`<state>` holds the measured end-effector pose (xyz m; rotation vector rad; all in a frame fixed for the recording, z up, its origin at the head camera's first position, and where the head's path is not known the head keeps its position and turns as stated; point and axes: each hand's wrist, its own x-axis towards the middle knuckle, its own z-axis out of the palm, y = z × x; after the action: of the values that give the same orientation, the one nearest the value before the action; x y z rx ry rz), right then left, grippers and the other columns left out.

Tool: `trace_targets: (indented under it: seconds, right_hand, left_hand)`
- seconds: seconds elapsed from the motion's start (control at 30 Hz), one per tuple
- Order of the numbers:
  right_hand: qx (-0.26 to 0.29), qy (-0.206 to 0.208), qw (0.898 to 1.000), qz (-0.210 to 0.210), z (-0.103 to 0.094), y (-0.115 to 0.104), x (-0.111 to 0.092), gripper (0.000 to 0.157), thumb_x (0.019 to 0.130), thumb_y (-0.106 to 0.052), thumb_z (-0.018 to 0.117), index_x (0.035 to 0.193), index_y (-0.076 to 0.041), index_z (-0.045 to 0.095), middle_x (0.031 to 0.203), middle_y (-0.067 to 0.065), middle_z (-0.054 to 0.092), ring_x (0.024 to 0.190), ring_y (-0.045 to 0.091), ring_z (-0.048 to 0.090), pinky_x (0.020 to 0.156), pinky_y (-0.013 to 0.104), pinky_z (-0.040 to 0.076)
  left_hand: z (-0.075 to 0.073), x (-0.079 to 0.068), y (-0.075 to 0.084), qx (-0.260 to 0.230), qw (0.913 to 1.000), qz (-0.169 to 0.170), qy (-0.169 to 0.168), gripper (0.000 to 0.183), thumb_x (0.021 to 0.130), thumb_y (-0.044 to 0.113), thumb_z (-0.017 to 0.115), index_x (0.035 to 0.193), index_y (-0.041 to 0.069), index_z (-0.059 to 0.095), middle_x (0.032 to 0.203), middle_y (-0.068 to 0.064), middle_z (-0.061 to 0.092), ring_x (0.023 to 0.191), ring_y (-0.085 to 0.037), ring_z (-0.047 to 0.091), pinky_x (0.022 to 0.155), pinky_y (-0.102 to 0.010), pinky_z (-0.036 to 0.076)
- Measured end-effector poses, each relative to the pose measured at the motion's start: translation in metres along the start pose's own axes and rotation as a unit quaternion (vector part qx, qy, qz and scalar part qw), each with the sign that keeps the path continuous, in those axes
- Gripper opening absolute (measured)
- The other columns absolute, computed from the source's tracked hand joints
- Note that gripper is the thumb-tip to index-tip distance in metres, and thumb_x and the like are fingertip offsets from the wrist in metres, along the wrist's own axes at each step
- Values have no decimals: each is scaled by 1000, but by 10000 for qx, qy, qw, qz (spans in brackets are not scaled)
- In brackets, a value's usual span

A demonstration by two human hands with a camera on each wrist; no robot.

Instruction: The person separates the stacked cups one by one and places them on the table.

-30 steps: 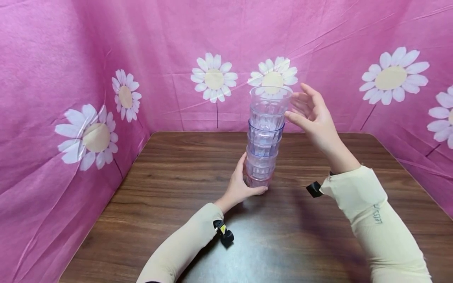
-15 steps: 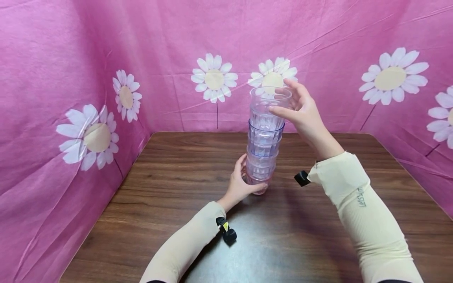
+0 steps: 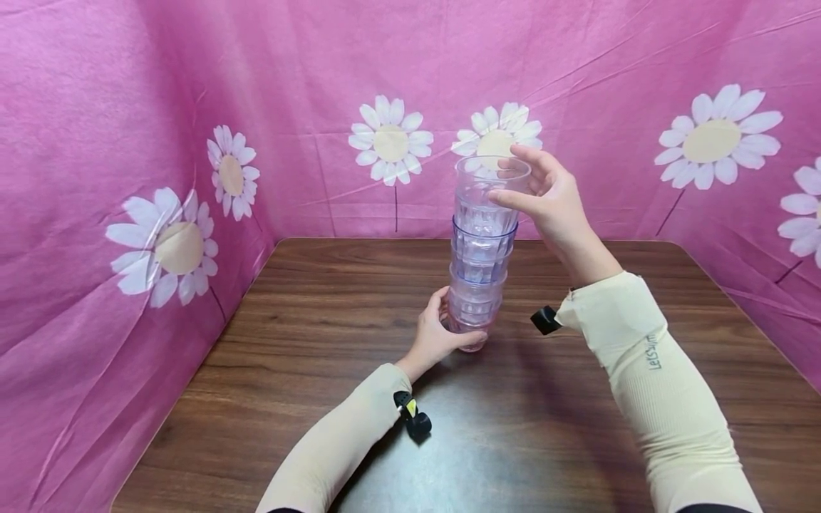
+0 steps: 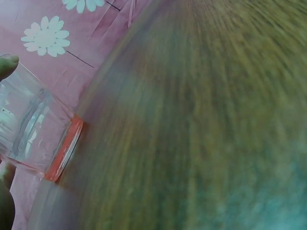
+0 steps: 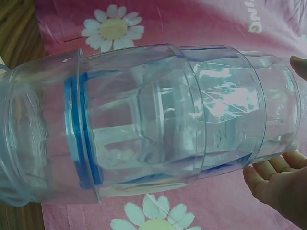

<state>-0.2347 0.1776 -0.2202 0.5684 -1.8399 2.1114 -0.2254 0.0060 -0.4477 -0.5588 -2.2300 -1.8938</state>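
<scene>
A tall stack of nested clear plastic cups (image 3: pixel 477 285) stands nearly upright, with a blue-tinted cup (image 3: pixel 471 251) in its middle. My left hand (image 3: pixel 432 338) grips the bottom cup (image 3: pixel 474 345), thumb in front and fingers on the far side. The left wrist view catches that clear cup (image 4: pixel 36 129) with its orange-red base beside the table; I cannot tell whether it touches the wood. Up at the rim, my right hand (image 3: pixel 553 203) holds the top cup (image 3: pixel 471 191) between thumb and fingers. The right wrist view has the stack (image 5: pixel 144 120) sideways, with the right hand's fingers (image 5: pixel 268 175) at its end.
Under the hands lies a dark wood-grain table (image 3: pixel 308 306). A pink cloth (image 3: pixel 308 64) with printed daisies hangs behind it and on both sides. Each wrist wears a small black camera, one of them the left camera (image 3: pixel 418 425).
My right hand has moved left from beside the top cup's rim and taken hold of it. My left hand stays at the base, its fingers slightly lower. The stack has barely moved.
</scene>
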Motion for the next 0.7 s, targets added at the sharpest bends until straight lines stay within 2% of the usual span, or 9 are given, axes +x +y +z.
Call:
trace_targets:
  seconds: [0.3, 0.5, 0.7]
  right_hand:
    - [131, 144, 9996, -186, 0, 1, 2, 53, 79, 17, 68, 125, -8, 61, 111, 6, 66, 91, 19, 65, 81, 23, 55]
    - [613, 396, 9955, -608, 2, -8, 8, 48, 78, 22, 64, 116, -8, 67, 112, 12, 67, 93, 23, 66, 82, 25, 56]
    - [828, 397, 9938, -625, 3, -13, 9, 47, 77, 24, 62, 113, -6, 68, 110, 12, 68, 92, 24, 67, 82, 26, 57]
  left_hand:
    - [0, 0, 2, 138, 9998, -123, 2, 89, 62, 12, 96, 137, 6, 48, 124, -10, 61, 113, -22, 62, 98, -31, 49]
    - [-1, 0, 2, 178, 9997, -154, -2, 88, 62, 13, 96, 136, 7, 48, 124, -9, 62, 112, -21, 62, 98, -31, 49]
    - [-1, 0, 2, 180, 9997, -175, -19, 87, 63, 12, 95, 136, 6, 49, 124, -10, 62, 112, -21, 62, 98, -30, 49]
